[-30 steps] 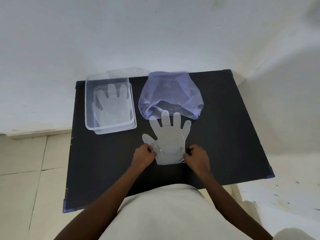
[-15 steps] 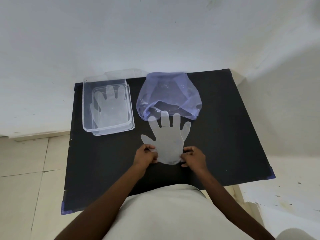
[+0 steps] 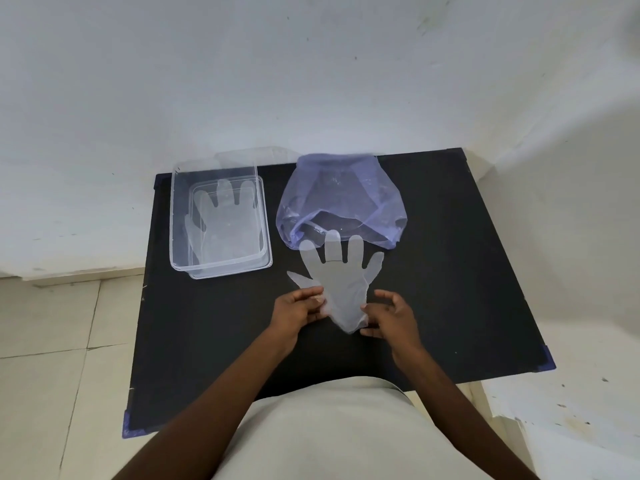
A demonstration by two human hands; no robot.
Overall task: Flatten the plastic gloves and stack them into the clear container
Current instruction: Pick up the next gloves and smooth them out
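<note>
A clear plastic glove (image 3: 341, 275) lies in the middle of the black table (image 3: 450, 271), fingers pointing away from me. Its cuff end is drawn to a narrow point between my hands. My left hand (image 3: 299, 308) pinches the glove's left edge just below the thumb. My right hand (image 3: 389, 315) is at the right side of the cuff with fingers apart, the thumb touching the edge. The clear container (image 3: 221, 271) stands at the far left of the table with flattened gloves (image 3: 225, 226) lying in it.
A bluish translucent plastic bag (image 3: 343, 195) sits at the back, its mouth just beyond the glove's fingertips. A clear lid (image 3: 252, 155) shows behind the container by the white wall. Tiled floor lies left of the table.
The glove's cuff has narrowed from a flat wide end to a point. My right hand has let go of its pinch and spread its fingers. My left hand keeps its hold.
</note>
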